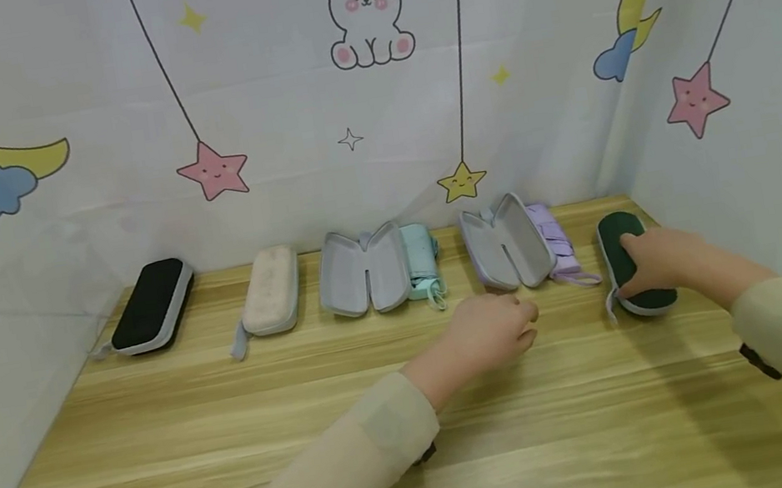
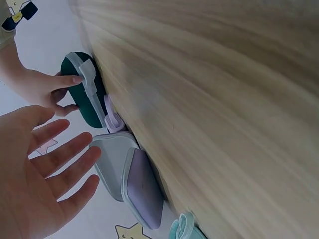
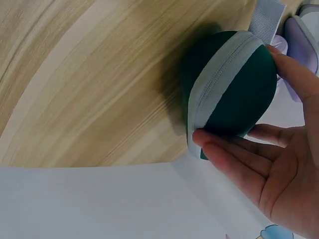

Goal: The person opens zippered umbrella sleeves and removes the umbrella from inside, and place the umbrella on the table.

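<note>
Grasping the green case near the frame-right worktop edge: your right grip; released, room below: your left grip.

the right hand partly hides the green case.

On the table we see, left to right, first case, second case, third case, a bundle beside it, fourth case, another bundle beside it, last case under the right hand, left hand in front, cloth behind.
</note>
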A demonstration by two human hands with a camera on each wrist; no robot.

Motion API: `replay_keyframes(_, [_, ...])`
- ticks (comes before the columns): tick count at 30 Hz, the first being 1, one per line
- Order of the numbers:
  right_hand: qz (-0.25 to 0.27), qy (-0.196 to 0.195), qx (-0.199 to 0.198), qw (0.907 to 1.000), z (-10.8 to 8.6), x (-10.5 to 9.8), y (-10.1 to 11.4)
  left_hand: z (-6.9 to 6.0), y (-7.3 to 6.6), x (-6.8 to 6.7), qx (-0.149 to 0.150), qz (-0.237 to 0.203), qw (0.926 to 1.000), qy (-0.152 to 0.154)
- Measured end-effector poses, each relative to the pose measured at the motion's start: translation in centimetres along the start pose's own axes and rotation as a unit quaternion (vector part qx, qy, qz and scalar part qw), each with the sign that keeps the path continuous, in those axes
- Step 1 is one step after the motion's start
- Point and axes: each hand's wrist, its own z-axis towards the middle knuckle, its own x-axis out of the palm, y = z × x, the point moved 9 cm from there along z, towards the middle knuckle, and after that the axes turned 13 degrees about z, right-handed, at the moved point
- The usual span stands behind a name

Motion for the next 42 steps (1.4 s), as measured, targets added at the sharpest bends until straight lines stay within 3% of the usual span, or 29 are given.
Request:
replay_keyframes(8, [0.000,0.030,0.002,0.9995,-0.5,0.6,1.8,1.2,-1.7,1.5,0.004,0.010,0.9997,0.020])
replay_keyframes(17, [-0.015,0.029,-0.008,0.9994,-1.0,1.1,4.1,2.6,-3.6,2.4,0.015,0.014,0.9992,0.035])
replay_keyframes(26, [-0.008,0.036,-0.012,0.9992,-1.6,1.2,5.8,3.6,-4.7,3.2,-0.011,0.000,0.9954,0.096])
replay_keyframes(35, [-0.019,0.035,-0.031,0.9987,-1.3,1.8,7.5,4.1,-4.3,3.5,-0.050,0.001,0.9946,0.091])
replay_keyframes(42, [-0.025,0.043,-0.056,0.9972,-1.7,1.9,8.7,4.2,-3.3,4.1,-0.087,-0.050,0.9887,0.111])
